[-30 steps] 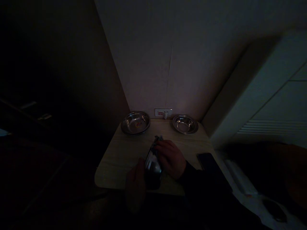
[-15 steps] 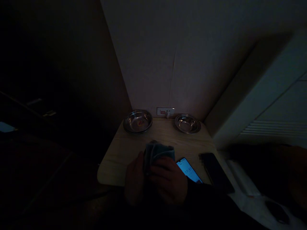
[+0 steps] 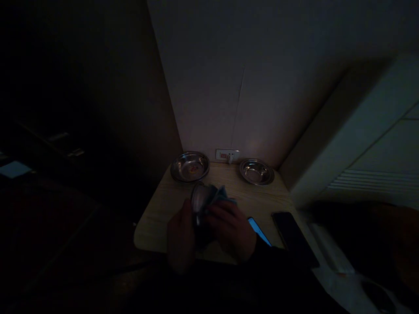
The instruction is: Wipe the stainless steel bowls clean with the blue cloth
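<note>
My left hand [image 3: 181, 235] grips a small metal bowl [image 3: 198, 199], tipped on its side over the front of the wooden table [image 3: 157, 218]. In my right hand [image 3: 231, 229] is a bluish cloth [image 3: 222, 195], bunched up and held against the bowl. The lower part of the bowl is dark and mostly hidden by my fingers and the cloth. A lit phone [image 3: 258, 231] lies beside my right wrist, partly covered by the sleeve.
Metal bowls stand at the table's back, a larger one [image 3: 190, 166] left and a smaller one [image 3: 256, 172] right. Between them a wall socket [image 3: 227, 155] holds a plug. A dark phone-like slab [image 3: 294, 237] lies at the right edge.
My right hand has drawn the cloth to the right, off the near rim, so the metal bowl now shows. The sleeve covers more of the lit phone.
</note>
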### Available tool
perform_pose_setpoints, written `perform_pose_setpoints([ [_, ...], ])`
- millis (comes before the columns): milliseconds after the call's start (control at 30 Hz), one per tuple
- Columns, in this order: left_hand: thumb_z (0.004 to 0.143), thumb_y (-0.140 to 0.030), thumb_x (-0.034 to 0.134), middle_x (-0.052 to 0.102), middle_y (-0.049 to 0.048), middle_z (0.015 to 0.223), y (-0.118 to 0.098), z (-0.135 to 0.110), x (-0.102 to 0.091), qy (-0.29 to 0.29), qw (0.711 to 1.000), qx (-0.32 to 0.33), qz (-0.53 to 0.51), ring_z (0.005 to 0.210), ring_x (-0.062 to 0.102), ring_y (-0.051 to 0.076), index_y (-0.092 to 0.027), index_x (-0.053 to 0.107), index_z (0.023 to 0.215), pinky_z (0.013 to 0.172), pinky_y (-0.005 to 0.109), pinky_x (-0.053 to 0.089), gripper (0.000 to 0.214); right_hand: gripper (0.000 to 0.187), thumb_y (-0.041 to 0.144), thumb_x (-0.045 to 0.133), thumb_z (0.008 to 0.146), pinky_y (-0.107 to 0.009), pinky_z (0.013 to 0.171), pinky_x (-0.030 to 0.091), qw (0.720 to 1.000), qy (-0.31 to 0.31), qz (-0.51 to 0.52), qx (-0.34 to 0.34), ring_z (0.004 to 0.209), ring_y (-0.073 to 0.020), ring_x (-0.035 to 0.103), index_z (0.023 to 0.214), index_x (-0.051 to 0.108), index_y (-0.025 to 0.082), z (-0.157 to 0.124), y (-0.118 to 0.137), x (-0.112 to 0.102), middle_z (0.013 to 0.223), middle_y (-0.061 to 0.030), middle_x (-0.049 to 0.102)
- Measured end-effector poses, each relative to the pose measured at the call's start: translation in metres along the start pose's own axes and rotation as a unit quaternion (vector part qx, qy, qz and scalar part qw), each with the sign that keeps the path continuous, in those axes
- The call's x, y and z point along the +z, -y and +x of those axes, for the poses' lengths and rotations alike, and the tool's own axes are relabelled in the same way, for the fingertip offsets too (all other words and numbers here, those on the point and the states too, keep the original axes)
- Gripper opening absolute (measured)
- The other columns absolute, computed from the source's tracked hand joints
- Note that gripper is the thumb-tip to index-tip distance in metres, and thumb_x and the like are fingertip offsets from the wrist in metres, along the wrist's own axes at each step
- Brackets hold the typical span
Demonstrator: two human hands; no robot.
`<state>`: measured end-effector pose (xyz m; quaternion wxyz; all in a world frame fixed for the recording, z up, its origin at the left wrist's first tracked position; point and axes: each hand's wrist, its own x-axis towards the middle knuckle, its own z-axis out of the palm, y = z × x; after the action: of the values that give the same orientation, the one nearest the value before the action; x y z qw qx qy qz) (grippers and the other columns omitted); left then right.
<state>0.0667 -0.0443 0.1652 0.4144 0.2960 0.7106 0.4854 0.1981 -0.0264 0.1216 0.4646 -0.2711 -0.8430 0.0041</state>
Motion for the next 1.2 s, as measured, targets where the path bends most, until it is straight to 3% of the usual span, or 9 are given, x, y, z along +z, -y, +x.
perform_pose_setpoints([
  [100,0.082,-0.053,0.045,0.061,0.0044,0.055,0.001,0.0,-0.001,-0.005,1.0,-0.014,0.009,0.053,0.054,0.017,-0.017,0.062,0.061,0.049,0.026,0.039,0.045,0.028,0.013,0.046,0.09,-0.041,0.087,0.052,0.999,0.005,0.009,0.039,0.108,-0.0229,0.056,0.112,0.062,0.018,-0.005,0.0,0.009,0.111,-0.0107,0.067],
  [200,0.082,-0.05,0.044,0.059,0.0037,0.055,-0.001,0.003,-0.002,-0.023,0.999,0.039,0.02,0.053,0.052,0.015,-0.017,0.059,0.056,0.05,0.025,0.04,0.044,0.026,0.013,0.046,0.091,-0.032,0.084,0.051,1.0,0.013,0.023,-0.009,0.102,-0.0159,0.059,0.106,0.064,0.025,-0.01,0.007,0.013,0.102,-0.0028,0.072],
  [333,0.079,-0.055,0.046,0.063,0.0035,0.061,0.003,0.004,0.0,-0.022,0.998,0.055,-0.03,0.054,0.053,0.015,-0.017,0.06,0.061,0.051,0.025,0.042,0.044,0.023,0.019,0.049,0.089,-0.045,0.096,0.043,0.999,0.029,-0.016,-0.04,0.113,-0.0215,0.053,0.106,0.064,0.023,-0.001,0.008,0.006,0.117,-0.0062,0.066],
  [467,0.079,-0.057,0.047,0.066,0.005,0.066,0.013,0.0,0.001,-0.018,0.995,-0.005,-0.093,0.063,0.06,0.019,-0.017,0.064,0.072,0.056,0.027,0.047,0.044,0.032,0.02,0.05,0.087,-0.051,0.099,0.042,0.998,0.033,0.018,0.049,0.129,-0.0277,0.04,0.117,0.062,0.02,0.013,-0.011,0.0,0.135,-0.0129,0.052],
  [567,0.079,-0.056,0.048,0.067,0.0065,0.066,0.016,-0.001,-0.002,-0.035,0.996,-0.016,-0.086,0.066,0.062,0.02,-0.016,0.064,0.07,0.057,0.028,0.047,0.044,0.031,0.02,0.048,0.09,-0.042,0.095,0.049,0.986,-0.013,0.087,0.142,0.116,-0.0225,0.056,0.118,0.062,0.022,0.013,-0.031,-0.001,0.123,-0.011,0.062],
  [667,0.072,-0.061,0.055,0.068,0.0067,0.07,0.019,0.003,-0.006,-0.036,0.996,0.013,-0.081,0.068,0.062,0.021,-0.015,0.065,0.071,0.057,0.028,0.047,0.046,0.027,0.027,0.051,0.09,-0.039,0.087,0.054,0.948,-0.097,0.125,0.275,0.1,-0.0213,0.065,0.113,0.065,0.022,0.007,-0.045,-0.004,0.109,-0.0083,0.07],
  [767,0.066,-0.059,0.064,0.071,0.0075,0.089,0.024,0.01,-0.009,0.025,0.992,0.033,-0.119,0.085,0.064,0.023,-0.015,0.067,0.087,0.069,0.029,0.049,0.05,0.028,0.035,0.054,0.088,-0.041,0.085,0.055,0.91,-0.158,0.145,0.355,0.099,-0.0235,0.066,0.109,0.066,0.021,0.001,-0.05,-0.01,0.107,-0.008,0.07],
  [1000,0.062,-0.046,0.073,0.069,0.0098,0.108,0.026,0.015,-0.011,0.082,0.969,-0.063,-0.225,0.104,0.061,0.028,-0.017,0.068,0.095,0.084,0.036,0.049,0.045,0.036,0.037,0.058,0.086,-0.047,0.096,0.048,0.9,-0.208,0.109,0.367,0.111,-0.0264,0.059,0.119,0.061,0.022,-0.014,-0.052,-0.023,0.12,-0.0098,0.064],
  [1200,0.067,-0.043,0.061,0.07,0.0064,0.079,0.027,0.016,-0.009,0.067,0.985,-0.008,-0.157,0.082,0.066,0.026,-0.019,0.066,0.072,0.075,0.04,0.052,0.025,0.028,0.033,0.056,0.087,-0.041,0.086,0.054,0.901,-0.199,0.116,0.369,0.099,-0.0232,0.066,0.111,0.064,0.022,-0.015,-0.045,-0.023,0.107,-0.0081,0.07],
])
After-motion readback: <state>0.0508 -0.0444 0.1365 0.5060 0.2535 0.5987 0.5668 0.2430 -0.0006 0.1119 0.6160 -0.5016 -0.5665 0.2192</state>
